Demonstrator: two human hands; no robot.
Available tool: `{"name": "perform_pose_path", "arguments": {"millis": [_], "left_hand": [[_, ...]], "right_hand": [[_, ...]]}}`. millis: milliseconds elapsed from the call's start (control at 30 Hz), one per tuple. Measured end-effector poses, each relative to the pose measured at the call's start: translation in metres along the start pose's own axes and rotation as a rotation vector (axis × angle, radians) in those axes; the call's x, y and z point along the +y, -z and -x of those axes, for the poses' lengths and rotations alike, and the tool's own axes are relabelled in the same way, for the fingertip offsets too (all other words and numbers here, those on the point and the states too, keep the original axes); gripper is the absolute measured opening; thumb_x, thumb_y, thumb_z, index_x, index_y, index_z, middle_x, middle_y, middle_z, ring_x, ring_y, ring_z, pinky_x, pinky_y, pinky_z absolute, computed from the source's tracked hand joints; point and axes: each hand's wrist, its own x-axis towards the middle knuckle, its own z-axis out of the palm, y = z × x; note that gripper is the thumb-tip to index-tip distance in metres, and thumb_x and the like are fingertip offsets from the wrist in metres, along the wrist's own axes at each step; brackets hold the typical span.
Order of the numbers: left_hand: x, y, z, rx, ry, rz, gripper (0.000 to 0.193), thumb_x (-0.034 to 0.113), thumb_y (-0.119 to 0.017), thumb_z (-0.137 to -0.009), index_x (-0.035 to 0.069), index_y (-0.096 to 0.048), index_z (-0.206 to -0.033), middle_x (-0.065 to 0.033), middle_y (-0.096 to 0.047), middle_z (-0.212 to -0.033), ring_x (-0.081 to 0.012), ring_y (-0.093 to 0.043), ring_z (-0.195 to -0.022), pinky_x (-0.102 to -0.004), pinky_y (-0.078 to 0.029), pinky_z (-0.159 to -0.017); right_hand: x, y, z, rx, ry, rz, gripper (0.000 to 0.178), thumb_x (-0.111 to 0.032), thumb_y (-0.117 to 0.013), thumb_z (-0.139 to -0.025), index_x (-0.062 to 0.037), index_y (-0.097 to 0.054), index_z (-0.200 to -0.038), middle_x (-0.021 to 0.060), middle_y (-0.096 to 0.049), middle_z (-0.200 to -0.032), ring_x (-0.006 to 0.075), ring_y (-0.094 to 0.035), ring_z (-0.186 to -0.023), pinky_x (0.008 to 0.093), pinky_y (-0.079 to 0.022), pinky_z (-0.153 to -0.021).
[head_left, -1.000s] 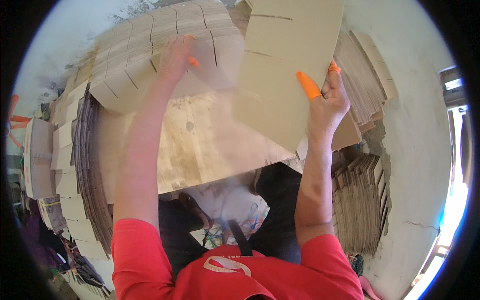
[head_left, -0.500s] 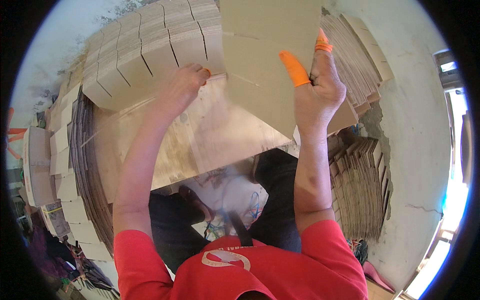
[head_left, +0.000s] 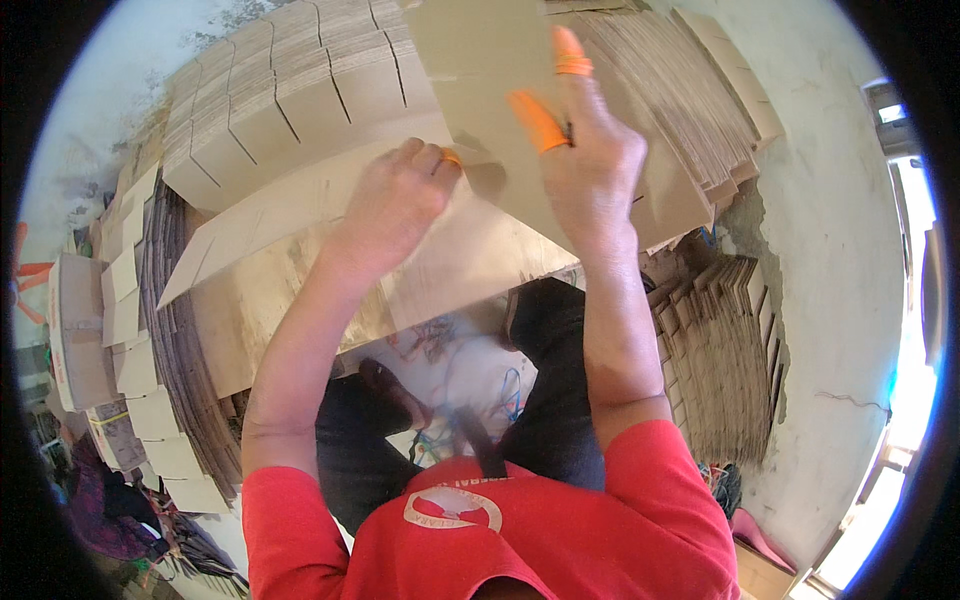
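Observation:
My left hand (head_left: pixel 395 205) has curled fingers, one in an orange finger cover, closed at the edge of a flat brown cardboard sheet (head_left: pixel 265 225). That sheet slants across the wooden board (head_left: pixel 330 300). Farther right, my right hand (head_left: pixel 595 160) holds a raised cardboard panel (head_left: pixel 480 80); its thumb and forefinger wear orange covers, and its other fingers are hidden. The panel's lower part comes close to my left hand. Motion slightly blurs the right fingertips.
Behind the board stands a row of slotted cardboard pieces (head_left: pixel 290 95). More stacked cardboard (head_left: pixel 660 100) leans at the back right. Cardboard piles stand at the left (head_left: pixel 185 350) and lower right (head_left: pixel 715 370), beside a worn wall (head_left: pixel 830 300).
My right hand has moved left and slightly away with the panel. My left hand has shifted right, and a cardboard sheet now slants over the board beneath it.

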Motion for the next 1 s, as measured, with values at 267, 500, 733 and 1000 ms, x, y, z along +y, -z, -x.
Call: {"name": "perform_pose_path", "arguments": {"millis": [267,500,733,1000], "left_hand": [[0.008,0.012,0.007,0.003,0.175,0.008,0.018,0.004,-0.060,-0.074,0.001,-0.064,-0.091,-0.0109,-0.063,-0.088,-0.0251,-0.063,-0.087,-0.0355,-0.055,-0.071],[0.035,0.024,0.014,0.118,0.129,0.215,0.028,-0.003,-0.065,-0.069,0.003,-0.064,-0.096,-0.0124,-0.063,-0.089,-0.0287,-0.063,-0.083,-0.0393,-0.054,-0.066],[-0.003,0.057,0.001,-0.096,0.656,0.636,0.034,0.014,-0.077,-0.076,-0.001,-0.059,-0.101,-0.0166,-0.064,-0.093,-0.0321,-0.062,-0.090,-0.0390,-0.052,-0.073],[-0.136,-0.038,-0.025,-0.093,0.581,-0.218,0.041,0.012,-0.076,-0.076,0.004,-0.055,-0.110,-0.0116,-0.062,-0.106,-0.0308,-0.054,-0.107,-0.0413,-0.047,-0.086]], "right_hand": [[-0.005,0.012,0.019,-0.265,0.046,0.195,0.078,-0.015,-0.068,-0.086,-0.0161,-0.027,-0.152,0.0128,-0.064,-0.098,0.0341,-0.064,-0.078,0.0421,-0.053,-0.062],[0.010,-0.013,0.058,-0.407,0.008,0.200,0.083,0.005,-0.051,-0.079,-0.0127,-0.019,-0.153,0.0209,-0.056,-0.114,0.0393,-0.063,-0.083,0.0464,-0.053,-0.064],[0.020,-0.025,0.084,-0.353,-0.077,0.213,0.086,0.006,-0.052,-0.076,-0.0107,-0.017,-0.154,0.0200,-0.057,-0.111,0.0393,-0.063,-0.082,0.0465,-0.052,-0.063],[0.017,-0.029,0.079,-0.230,-0.033,0.007,0.093,0.011,-0.056,-0.072,-0.0098,-0.018,-0.154,0.0206,-0.060,-0.110,0.0391,-0.063,-0.080,0.0436,-0.054,-0.066]]}}
